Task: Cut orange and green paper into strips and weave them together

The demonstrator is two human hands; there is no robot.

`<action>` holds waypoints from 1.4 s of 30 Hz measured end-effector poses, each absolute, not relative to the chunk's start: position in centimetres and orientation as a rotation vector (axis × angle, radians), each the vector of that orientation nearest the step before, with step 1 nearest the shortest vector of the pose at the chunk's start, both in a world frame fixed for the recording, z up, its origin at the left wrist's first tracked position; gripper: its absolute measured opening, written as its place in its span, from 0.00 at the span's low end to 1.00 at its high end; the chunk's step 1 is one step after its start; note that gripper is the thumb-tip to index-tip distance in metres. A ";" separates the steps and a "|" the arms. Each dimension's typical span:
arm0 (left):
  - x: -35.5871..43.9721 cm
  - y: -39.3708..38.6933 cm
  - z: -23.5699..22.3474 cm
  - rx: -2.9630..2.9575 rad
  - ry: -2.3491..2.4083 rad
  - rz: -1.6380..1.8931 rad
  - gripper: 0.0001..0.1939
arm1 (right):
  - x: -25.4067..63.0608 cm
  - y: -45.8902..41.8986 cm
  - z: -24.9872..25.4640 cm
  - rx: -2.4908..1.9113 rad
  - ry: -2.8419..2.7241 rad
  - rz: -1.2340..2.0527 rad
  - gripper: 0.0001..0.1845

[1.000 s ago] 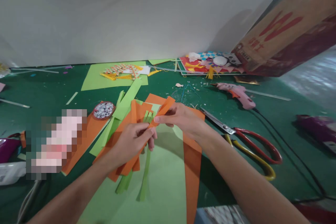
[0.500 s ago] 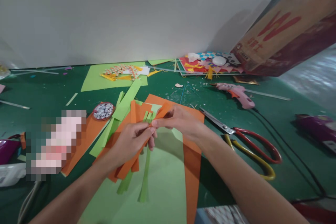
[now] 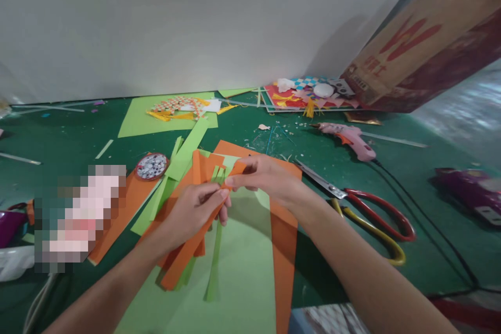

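My left hand point(image 3: 199, 206) and my right hand point(image 3: 260, 177) meet over sheets of paper, both closed on an orange paper strip point(image 3: 183, 258). That strip slants from the right fingers down under the left hand. Narrow green paper strips point(image 3: 213, 266) cross it at the fingertips and hang below, partly hidden by the fingers. Other orange strips point(image 3: 198, 164) lie behind the left hand. Beneath everything is a light green sheet point(image 3: 246, 276) on top of an orange sheet point(image 3: 287, 209). Wider green strips point(image 3: 183, 154) lie to the left.
Scissors point(image 3: 340, 193) with red and yellow handles and a pink glue gun point(image 3: 348, 138) with a cord lie right. A round container of beads point(image 3: 152, 166) sits left, near a blurred-out pink object point(image 3: 88, 214). A paper bag point(image 3: 422, 42) stands back right; woven paper pieces point(image 3: 176, 107) lie behind.
The orange strip's lower end has slid down and left, now reaching farther over the green sheet. Both hands remain together at nearly the same spot. The view has shifted slightly.
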State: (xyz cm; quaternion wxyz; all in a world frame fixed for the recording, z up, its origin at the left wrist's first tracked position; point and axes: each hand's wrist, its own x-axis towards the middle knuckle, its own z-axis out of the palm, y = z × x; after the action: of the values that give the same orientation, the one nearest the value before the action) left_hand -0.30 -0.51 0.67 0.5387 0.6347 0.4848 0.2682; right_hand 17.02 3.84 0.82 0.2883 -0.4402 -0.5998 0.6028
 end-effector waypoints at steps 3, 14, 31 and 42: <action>-0.4 -0.6 0.7 1.545 1.160 0.618 0.16 | 17.6 4.2 1.2 -1.169 -1.497 1.601 0.17; -0.5 -0.5 0.3 1.549 1.153 0.630 0.16 | 17.8 4.2 2.4 -1.203 -1.378 1.561 0.16; -0.6 -0.2 0.2 1.622 1.207 0.670 0.16 | 16.5 3.7 1.2 -1.133 -1.798 1.681 0.04; -0.7 -0.3 0.0 1.556 1.159 0.635 0.16 | 17.5 4.1 0.9 -1.209 -1.774 1.595 0.03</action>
State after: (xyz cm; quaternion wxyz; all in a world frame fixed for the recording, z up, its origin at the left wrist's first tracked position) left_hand -0.75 -0.26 0.01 0.5225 0.6499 0.4841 0.2653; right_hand 17.50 4.13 0.85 0.2312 -0.4397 -0.6454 0.5802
